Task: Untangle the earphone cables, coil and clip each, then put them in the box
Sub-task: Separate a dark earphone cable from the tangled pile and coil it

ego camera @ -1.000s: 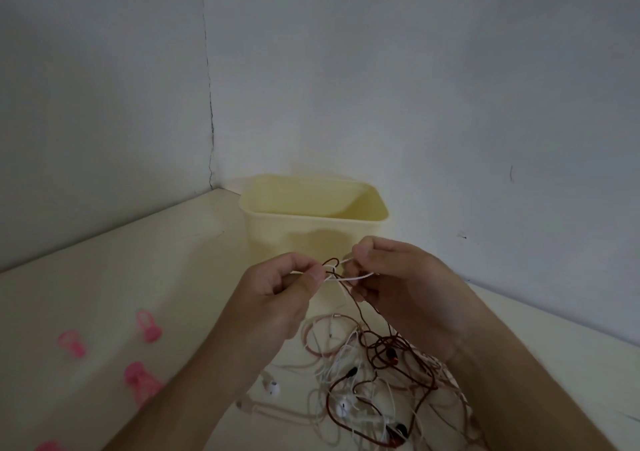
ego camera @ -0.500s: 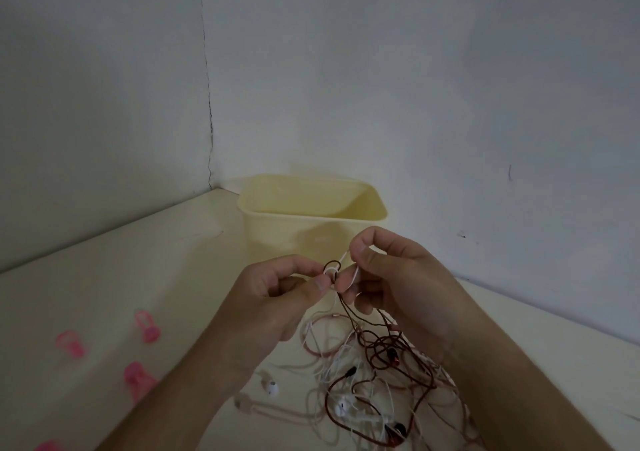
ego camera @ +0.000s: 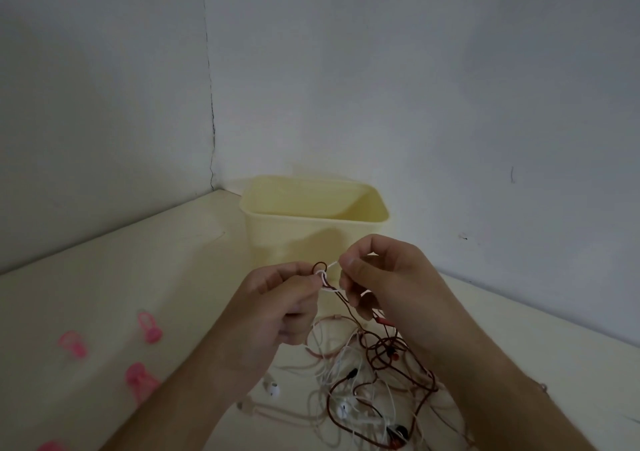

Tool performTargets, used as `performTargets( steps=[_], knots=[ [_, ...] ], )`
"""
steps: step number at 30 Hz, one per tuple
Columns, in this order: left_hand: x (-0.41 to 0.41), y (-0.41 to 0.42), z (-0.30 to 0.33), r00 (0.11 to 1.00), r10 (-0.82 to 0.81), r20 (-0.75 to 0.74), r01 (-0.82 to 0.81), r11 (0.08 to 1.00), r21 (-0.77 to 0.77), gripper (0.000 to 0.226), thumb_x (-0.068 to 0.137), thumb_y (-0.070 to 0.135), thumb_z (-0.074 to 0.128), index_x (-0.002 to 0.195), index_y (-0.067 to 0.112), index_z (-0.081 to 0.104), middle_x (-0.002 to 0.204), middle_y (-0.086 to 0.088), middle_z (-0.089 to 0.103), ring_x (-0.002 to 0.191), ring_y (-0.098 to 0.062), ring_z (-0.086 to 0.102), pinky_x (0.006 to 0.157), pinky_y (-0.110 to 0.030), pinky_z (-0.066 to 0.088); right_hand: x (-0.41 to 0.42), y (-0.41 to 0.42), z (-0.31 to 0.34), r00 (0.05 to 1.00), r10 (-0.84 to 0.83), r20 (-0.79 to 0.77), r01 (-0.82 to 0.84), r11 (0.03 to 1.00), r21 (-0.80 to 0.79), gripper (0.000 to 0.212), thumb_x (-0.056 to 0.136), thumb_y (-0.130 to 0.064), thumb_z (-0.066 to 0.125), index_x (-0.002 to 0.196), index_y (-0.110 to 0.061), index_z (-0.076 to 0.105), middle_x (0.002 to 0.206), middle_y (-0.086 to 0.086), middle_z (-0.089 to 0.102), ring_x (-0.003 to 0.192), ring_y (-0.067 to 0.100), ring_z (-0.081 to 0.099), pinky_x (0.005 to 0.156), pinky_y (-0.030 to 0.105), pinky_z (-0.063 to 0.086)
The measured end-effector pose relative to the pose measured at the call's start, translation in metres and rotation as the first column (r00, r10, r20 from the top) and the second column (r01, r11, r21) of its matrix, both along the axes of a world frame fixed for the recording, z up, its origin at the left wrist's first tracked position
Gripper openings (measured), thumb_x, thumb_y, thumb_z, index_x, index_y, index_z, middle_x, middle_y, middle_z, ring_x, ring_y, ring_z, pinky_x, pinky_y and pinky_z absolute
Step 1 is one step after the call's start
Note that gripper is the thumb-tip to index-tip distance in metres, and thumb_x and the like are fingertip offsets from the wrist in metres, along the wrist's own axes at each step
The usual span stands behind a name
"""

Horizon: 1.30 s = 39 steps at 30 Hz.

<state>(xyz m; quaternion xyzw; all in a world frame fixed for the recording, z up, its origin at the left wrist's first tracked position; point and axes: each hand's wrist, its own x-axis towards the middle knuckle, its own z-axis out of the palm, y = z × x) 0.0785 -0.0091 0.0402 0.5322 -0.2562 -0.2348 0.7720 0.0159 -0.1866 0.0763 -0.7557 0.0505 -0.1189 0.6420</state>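
Cream-coloured counter [ego camera: 104,294] is strewn nearest the camera with tangled earphone cables [ego camera: 363,391], white and dark red, pink clips [ego camera: 138,379] lying to the left. Above the heap, a white strand knotted with a red loop [ego camera: 320,267] is pinched by the left hand [ego camera: 277,298] and right hand [ego camera: 384,277], fingers curled. Behind them, a pale yellow box [ego camera: 287,235] is set against grey walls.

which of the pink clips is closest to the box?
The upright pink plastic clip farthest back on the cream table. The other pink clips lie further left or nearer the camera, away from the pale yellow plastic box.
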Motion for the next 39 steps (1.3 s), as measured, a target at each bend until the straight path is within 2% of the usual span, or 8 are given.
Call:
performTargets(
  steps=[3, 7, 12, 22, 27, 30, 36, 39],
  knots=[
    [0.000, -0.001, -0.002, 0.999, 0.044, 0.018, -0.045, 0.999, 0.014, 0.009, 0.092, 0.016, 0.067, 0.090, 0.007, 0.067, 0.064, 0.001, 0.020, 0.051, -0.013, 0.012, 0.047, -0.023, 0.016, -0.004, 0.002, 0.004, 0.998, -0.055, 0.043, 0.061, 0.983, -0.174, 0.010, 0.097, -0.011, 0.075, 0.094, -0.014, 0.066, 0.077, 0.000, 0.069, 0.056, 0.015, 0.056, 0.048, 0.020, 0.040],
    [-0.001, -0.001, -0.004, 0.992, 0.116, 0.057, -0.119, 0.992, 0.047, 0.019, 0.102, 0.013, 0.062, 0.086, 0.009, 0.072, 0.063, -0.001, 0.020, 0.054, -0.017, 0.011, 0.049, -0.028, 0.014, -0.006, 0.002, 0.008, 0.970, -0.033, 0.239, 0.133, 0.900, -0.414, 0.020, 0.087, -0.011, 0.083, 0.085, -0.027, 0.072, 0.087, -0.008, 0.067, 0.069, 0.008, 0.055, 0.064, 0.021, 0.043],
    [-0.001, -0.002, -0.006, 0.986, 0.155, 0.055, -0.157, 0.987, 0.044, 0.018, 0.101, 0.012, 0.061, 0.091, 0.003, 0.073, 0.063, -0.005, 0.021, 0.053, -0.016, 0.013, 0.048, -0.027, 0.015, -0.010, 0.012, 0.007, 0.975, -0.026, 0.220, 0.141, 0.838, -0.528, 0.015, 0.087, -0.021, 0.086, 0.077, -0.028, 0.077, 0.078, -0.019, 0.071, 0.067, 0.002, 0.058, 0.061, 0.012, 0.043],
    [0.001, -0.003, -0.007, 0.971, 0.238, 0.029, -0.239, 0.970, 0.038, 0.014, 0.097, 0.008, 0.067, 0.088, -0.003, 0.072, 0.055, -0.001, 0.028, 0.047, -0.013, 0.020, 0.047, -0.026, 0.017, -0.008, 0.023, -0.006, 0.906, -0.059, 0.420, 0.390, 0.503, -0.771, 0.011, 0.088, -0.041, 0.070, 0.081, -0.033, 0.070, 0.075, -0.018, 0.060, 0.065, 0.008, 0.057, 0.056, 0.036, 0.053],
    [0.000, -0.003, -0.008, 0.952, 0.294, 0.083, -0.299, 0.953, 0.050, 0.011, 0.092, 0.011, 0.073, 0.086, 0.004, 0.079, 0.054, 0.000, 0.039, 0.047, -0.013, 0.026, 0.047, -0.024, 0.022, -0.010, 0.034, -0.011, 0.876, -0.099, 0.471, 0.474, 0.356, -0.805, 0.015, 0.087, -0.037, 0.063, 0.077, -0.027, 0.069, 0.073, -0.010, 0.061, 0.055, 0.016, 0.057, 0.045, 0.035, 0.050],
    [0.000, -0.003, -0.008, 0.944, 0.312, 0.108, -0.320, 0.945, 0.071, 0.009, 0.090, 0.013, 0.075, 0.086, 0.009, 0.081, 0.055, 0.001, 0.045, 0.049, -0.012, 0.029, 0.048, -0.024, 0.026, -0.008, 0.035, -0.013, 0.891, -0.159, 0.425, 0.452, 0.406, -0.795, 0.020, 0.088, -0.040, 0.058, 0.076, -0.028, 0.070, 0.075, -0.011, 0.061, 0.058, 0.014, 0.059, 0.049, 0.036, 0.052],
    [-0.002, -0.004, -0.008, 0.924, 0.360, 0.126, -0.373, 0.922, 0.105, 0.007, 0.091, 0.019, 0.076, 0.089, 0.016, 0.082, 0.056, 0.003, 0.049, 0.050, -0.012, 0.032, 0.049, -0.025, 0.026, -0.006, 0.023, -0.006, 0.943, -0.175, 0.283, 0.321, 0.701, -0.637, 0.014, 0.089, -0.032, 0.076, 0.075, -0.031, 0.077, 0.070, -0.021, 0.070, 0.072, 0.003, 0.067, 0.062, 0.023, 0.054],
    [-0.001, -0.006, -0.010, 0.911, 0.385, 0.148, -0.403, 0.908, 0.118, 0.010, 0.094, 0.017, 0.074, 0.087, 0.017, 0.082, 0.055, 0.005, 0.051, 0.048, -0.009, 0.034, 0.047, -0.023, 0.028, -0.005, 0.021, -0.006, 0.933, -0.151, 0.327, 0.333, 0.705, -0.626, 0.016, 0.087, -0.024, 0.081, 0.076, -0.032, 0.072, 0.074, -0.018, 0.070, 0.075, 0.004, 0.068, 0.065, 0.023, 0.055]
  ],
)
